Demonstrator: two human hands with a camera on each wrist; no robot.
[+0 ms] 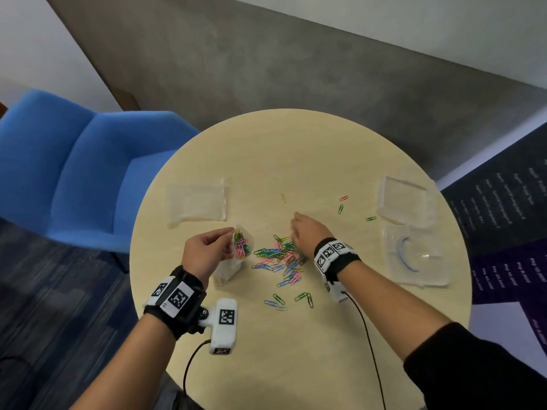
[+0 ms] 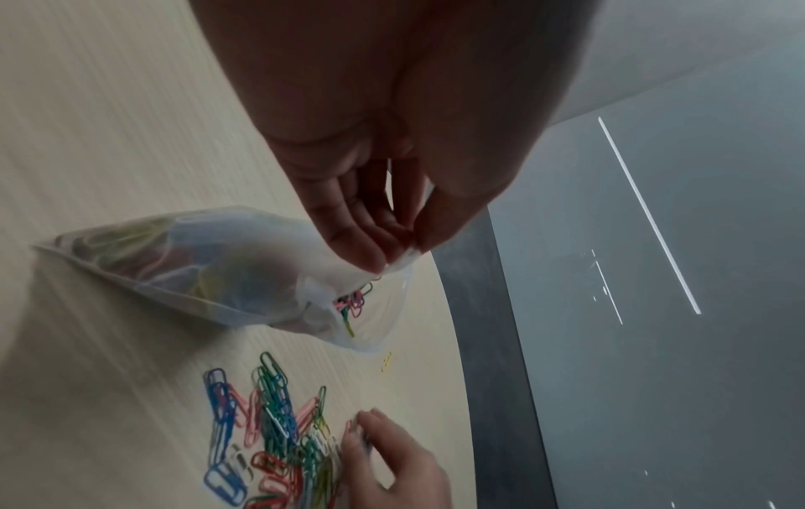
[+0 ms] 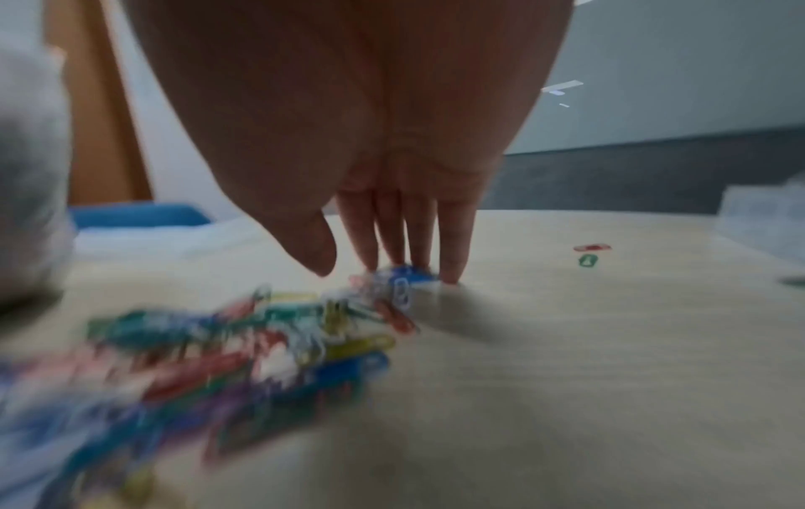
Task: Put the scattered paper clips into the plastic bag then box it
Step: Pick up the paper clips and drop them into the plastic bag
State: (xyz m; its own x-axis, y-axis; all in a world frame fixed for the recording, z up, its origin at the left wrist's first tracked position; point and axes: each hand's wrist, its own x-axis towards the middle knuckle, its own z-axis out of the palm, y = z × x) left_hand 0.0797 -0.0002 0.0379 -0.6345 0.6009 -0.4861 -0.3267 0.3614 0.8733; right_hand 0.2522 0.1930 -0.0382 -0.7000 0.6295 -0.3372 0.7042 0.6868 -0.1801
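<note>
The left hand (image 1: 204,253) is held raised with thumb and fingertips pinched together. The right hand (image 1: 307,232) is extended forward, palm down, its straight fingers (image 3: 409,234) pressed to the surface.

The left hand (image 2: 374,165) pinches the rim of the bag (image 2: 209,272) between thumb and fingertips (image 2: 379,261). Below that grip the bag hangs open-mouthed, bulging with coloured clips and touching the surface (image 2: 108,120) at its far corner. Under the bag's mouth, loose clips (image 2: 270,430) lie in a heap on the surface. Beside the heap, well below the grip, the right hand (image 2: 387,461) has its fingertips among them. One yellow clip (image 2: 386,361) lies alone just past the bag.
</note>
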